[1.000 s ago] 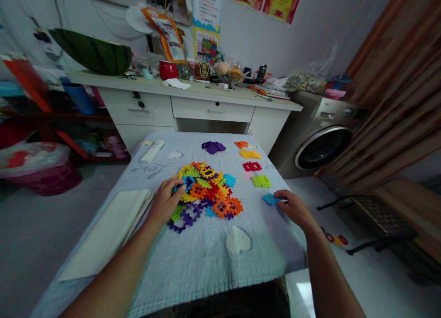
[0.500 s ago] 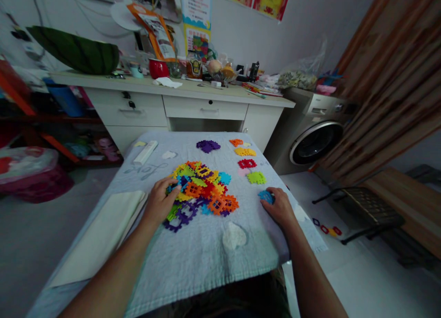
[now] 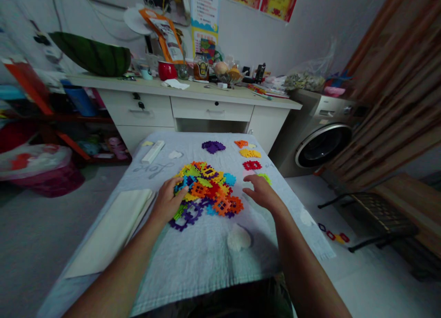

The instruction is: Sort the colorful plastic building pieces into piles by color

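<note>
A mixed pile of toothed plastic interlocking tiles (image 3: 210, 189) lies mid-table in orange, yellow, red, purple, green and blue. At its left edge, my left hand (image 3: 168, 202) has thumb and fingers closed around a blue tile (image 3: 180, 184), partly covered by the fingers. My right hand (image 3: 262, 192) hovers right of the pile with fingers apart and nothing in them. Beyond it sit a green tile (image 3: 265, 178), partly hidden by the hand, red tiles (image 3: 251, 165), yellow tiles (image 3: 250, 153) and orange tiles (image 3: 241, 144). Purple tiles (image 3: 213, 146) form a group at the back.
The table wears a pale blue cloth (image 3: 206, 253). A folded cream cloth (image 3: 112, 230) lies at left, with a white oblong box (image 3: 153, 152) behind it. A cluttered white desk (image 3: 213, 109) stands beyond, a washing machine (image 3: 320, 139) at right. Several tiles (image 3: 333, 235) lie on the floor.
My right hand has let go of the blue tile at the right and moved left toward the pile, opening. That tile is now hidden from view. My left hand stays at the pile.
</note>
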{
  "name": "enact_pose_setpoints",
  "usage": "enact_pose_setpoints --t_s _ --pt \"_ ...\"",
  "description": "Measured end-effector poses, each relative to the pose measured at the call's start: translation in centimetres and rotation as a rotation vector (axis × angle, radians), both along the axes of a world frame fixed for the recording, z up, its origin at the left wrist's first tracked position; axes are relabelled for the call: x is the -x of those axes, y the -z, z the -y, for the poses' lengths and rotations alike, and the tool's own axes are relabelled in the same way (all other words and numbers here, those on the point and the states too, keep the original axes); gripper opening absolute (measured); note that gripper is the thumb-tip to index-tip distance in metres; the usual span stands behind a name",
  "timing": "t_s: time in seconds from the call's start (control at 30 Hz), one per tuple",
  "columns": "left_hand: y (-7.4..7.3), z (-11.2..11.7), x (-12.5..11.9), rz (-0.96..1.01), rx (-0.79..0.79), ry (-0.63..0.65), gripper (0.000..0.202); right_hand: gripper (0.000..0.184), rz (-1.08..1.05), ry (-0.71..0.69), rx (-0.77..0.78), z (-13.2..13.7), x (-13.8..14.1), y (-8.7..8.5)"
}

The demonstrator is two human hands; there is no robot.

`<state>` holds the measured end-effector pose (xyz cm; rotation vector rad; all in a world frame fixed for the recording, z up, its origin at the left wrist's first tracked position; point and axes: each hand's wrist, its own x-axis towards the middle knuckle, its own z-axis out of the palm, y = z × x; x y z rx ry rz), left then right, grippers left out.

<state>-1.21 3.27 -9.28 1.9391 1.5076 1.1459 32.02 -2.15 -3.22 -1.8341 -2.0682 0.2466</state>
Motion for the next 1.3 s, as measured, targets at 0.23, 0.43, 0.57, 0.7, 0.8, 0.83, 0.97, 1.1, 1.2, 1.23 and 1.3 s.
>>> enact_pose_setpoints --t_s 0.23,0.43,0.57,0.7,0.8,0.83,0.97,1.1,1.2,1.23,1.3 --pt "0.0 0.1 0.0 -0.012 -0.013 0.006 0.042 0.042 -0.025 0.076 0.011 -4.9 4.3 2.7" --pt "0.1 0.0 -0.1 -0.023 -0.025 -0.01 0.041 0.045 -0.145 0.116 -0.087 -4.5 3.5 3.9" --pt "0.2 0.0 -0.1 -0.022 -0.022 -0.007 0.039 0.032 -0.284 0.149 -0.108 -4.0 2.5 2.9" --pt "0.0 0.3 -0.1 0.004 -0.017 -0.001 0.038 0.027 -0.482 0.154 -0.132 -2.5 -0.7 1.1" --pt "0.0 0.4 -0.1 0.011 -0.016 0.004 0.041 0.031 -0.571 0.205 -0.137 -0.1 -4.4 -0.1" --pt "-0.1 0.4 -0.1 0.007 -0.015 0.011 0.041 0.031 -0.595 0.234 -0.134 0.8 -5.6 -0.3" --pt "-0.1 0.4 -0.2 -0.015 -0.013 0.029 0.041 0.032 -0.641 0.361 -0.104 4.1 -8.7 0.3" --pt "-0.1 0.4 -0.1 -0.026 -0.003 0.032 0.042 0.033 -0.648 0.432 -0.061 5.9 -9.6 2.3" --pt "0.0 0.3 0.0 -0.033 -0.004 0.03 0.044 0.026 -0.499 0.516 -0.081 6.4 -9.9 3.3" --pt "0.0 0.3 0.0 -0.035 -0.006 0.028 0.044 0.023 -0.423 0.547 -0.092 6.4 -10.0 3.5" --pt "0.0 0.3 0.0 -0.036 -0.007 0.023 0.043 0.018 -0.293 0.588 -0.108 6.5 -10.0 3.4"
